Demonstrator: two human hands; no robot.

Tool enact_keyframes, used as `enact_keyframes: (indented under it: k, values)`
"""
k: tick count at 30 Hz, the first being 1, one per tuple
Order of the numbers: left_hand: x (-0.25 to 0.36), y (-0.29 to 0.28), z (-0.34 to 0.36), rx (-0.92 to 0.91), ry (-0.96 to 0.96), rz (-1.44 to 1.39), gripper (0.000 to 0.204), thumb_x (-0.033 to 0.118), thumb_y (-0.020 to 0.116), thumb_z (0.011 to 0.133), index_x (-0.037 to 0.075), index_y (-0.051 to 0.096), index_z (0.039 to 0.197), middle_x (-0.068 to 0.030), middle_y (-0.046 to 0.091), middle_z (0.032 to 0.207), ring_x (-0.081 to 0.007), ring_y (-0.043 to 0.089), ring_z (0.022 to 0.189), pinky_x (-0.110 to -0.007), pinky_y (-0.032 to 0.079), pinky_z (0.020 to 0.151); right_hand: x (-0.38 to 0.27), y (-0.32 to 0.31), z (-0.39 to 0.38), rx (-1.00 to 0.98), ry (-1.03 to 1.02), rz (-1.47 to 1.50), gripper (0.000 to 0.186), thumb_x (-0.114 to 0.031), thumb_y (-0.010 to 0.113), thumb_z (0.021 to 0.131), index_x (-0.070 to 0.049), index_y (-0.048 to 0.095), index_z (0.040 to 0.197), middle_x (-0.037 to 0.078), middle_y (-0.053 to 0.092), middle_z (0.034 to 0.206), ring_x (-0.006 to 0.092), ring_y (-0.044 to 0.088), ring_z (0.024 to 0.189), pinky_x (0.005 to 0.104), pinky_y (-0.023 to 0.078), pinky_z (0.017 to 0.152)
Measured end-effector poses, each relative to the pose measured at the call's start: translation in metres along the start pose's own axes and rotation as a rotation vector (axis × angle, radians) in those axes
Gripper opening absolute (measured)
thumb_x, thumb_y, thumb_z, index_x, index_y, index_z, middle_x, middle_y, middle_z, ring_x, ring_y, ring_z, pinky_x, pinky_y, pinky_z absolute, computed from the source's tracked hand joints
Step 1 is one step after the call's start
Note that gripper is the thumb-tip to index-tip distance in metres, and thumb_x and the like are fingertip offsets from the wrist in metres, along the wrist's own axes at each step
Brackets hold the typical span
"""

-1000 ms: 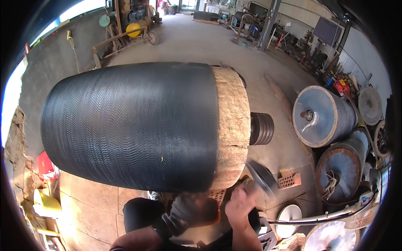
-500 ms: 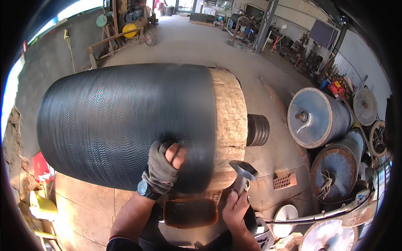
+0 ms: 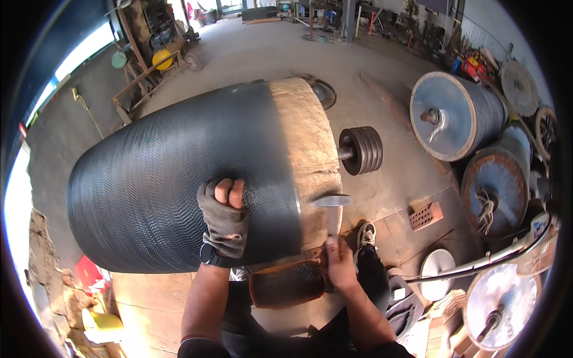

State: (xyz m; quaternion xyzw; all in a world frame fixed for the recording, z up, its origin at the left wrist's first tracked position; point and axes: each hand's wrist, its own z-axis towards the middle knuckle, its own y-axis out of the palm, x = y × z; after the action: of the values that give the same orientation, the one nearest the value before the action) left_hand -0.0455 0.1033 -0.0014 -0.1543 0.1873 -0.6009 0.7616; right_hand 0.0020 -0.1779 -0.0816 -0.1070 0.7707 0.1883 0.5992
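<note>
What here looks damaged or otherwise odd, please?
The wall edge at lower left looks broken, ragged rather than straight. The pale end band of the black drum also shows a dark, crack-like line.
</note>
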Motion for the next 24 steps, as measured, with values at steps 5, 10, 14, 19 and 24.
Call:
enact_keyframes:
  k: [5, 10, 14, 19, 24]
  values:
    - [0.024, -0.009, 0.009, -0.048, -0.113, -0.021, 0.045, -0.006, 0.065, 0.083, 0.011, 0.065, 0.125, -0.0113, 0.061, 0.109, -0.0324, 0.061, 0.098, -0.048, 0.053, 0.087, 0.032, -0.002, 0.007, -0.031, -0.341, -0.356, 0.027, -0.03, 0.055, 0.111, -0.004, 0.055, 0.104, 0.0, 0.054, 0.065, 0.0075, 0.05, 0.049, 0.0265, 0.04, 0.044]
    - [0.091, -0.017, -0.021, -0.195, -0.16, -0.38, 0.057, -0.008, 0.069, 0.085, 0.005, 0.057, 0.139, -0.0078, 0.067, 0.093, -0.0275, 0.063, 0.087, -0.042, 0.05, 0.087, 0.03, -0.016, -0.009, -0.012, -0.413, -0.484, 0.02, -0.02, 0.061, 0.107, 0.0, 0.058, 0.11, 0.005, 0.064, 0.069, 0.013, 0.061, 0.056, 0.0305, 0.051, 0.054]
    - [0.108, -0.001, -0.027, -0.196, -0.243, -0.422, 0.066, -0.007, 0.073, 0.082, 0.005, 0.054, 0.143, -0.0051, 0.069, 0.092, -0.0275, 0.063, 0.088, -0.041, 0.05, 0.088, 0.033, -0.021, -0.02, 0.054, -0.482, -0.559, 0.024, -0.016, 0.066, 0.101, 0.003, 0.056, 0.113, 0.024, 0.067, 0.072, 0.0453, 0.068, 0.067, 0.0514, 0.052, 0.06]
    - [0.107, 0.01, -0.033, -0.176, -0.292, -0.338, 0.07, -0.007, 0.073, 0.08, 0.005, 0.053, 0.146, -0.0031, 0.069, 0.091, -0.0258, 0.063, 0.088, -0.041, 0.05, 0.087, 0.025, -0.018, -0.02, 0.119, -0.573, -0.6, 0.025, -0.015, 0.066, 0.101, 0.002, 0.055, 0.116, 0.027, 0.068, 0.078, 0.0472, 0.068, 0.07, 0.0544, 0.054, 0.062]
    - [0.118, 0.002, 0.0, -0.294, -0.331, -0.3, 0.076, -0.005, 0.072, 0.077, 0.001, 0.048, 0.149, -0.0021, 0.067, 0.089, -0.0239, 0.061, 0.085, -0.041, 0.05, 0.083, 0.002, -0.012, -0.017, 0.108, -0.567, -0.624, 0.028, -0.015, 0.064, 0.101, 0.003, 0.054, 0.12, 0.028, 0.069, 0.084, 0.0485, 0.069, 0.074, 0.0538, 0.054, 0.064]
